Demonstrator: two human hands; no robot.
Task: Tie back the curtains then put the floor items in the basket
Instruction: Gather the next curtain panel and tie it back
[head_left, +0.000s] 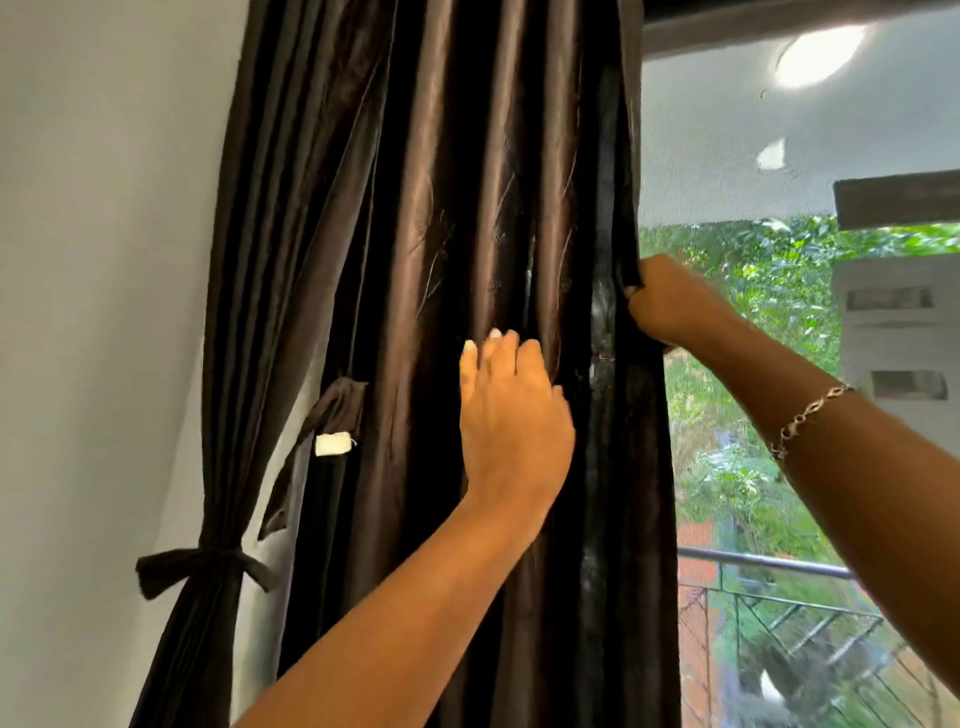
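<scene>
A dark brown satin curtain (441, 218) hangs in folds across the middle of the view. My right hand (670, 304) is closed on the curtain's right edge beside the window. My left hand (511, 415) lies flat on the folds with fingers together, pressing the fabric. A loose brown tie-back strap (332, 415) with a white tag (332, 444) dangles at the left of this curtain. Further left, a narrower curtain panel (208, 623) is bound with a knotted tie-back (208, 564). No basket or floor items are in view.
A white wall (93, 260) fills the left side. At the right is a window (779, 364) with greenery, a white building and a balcony railing (779, 566) outside. A ceiling light reflects in the glass at the top right.
</scene>
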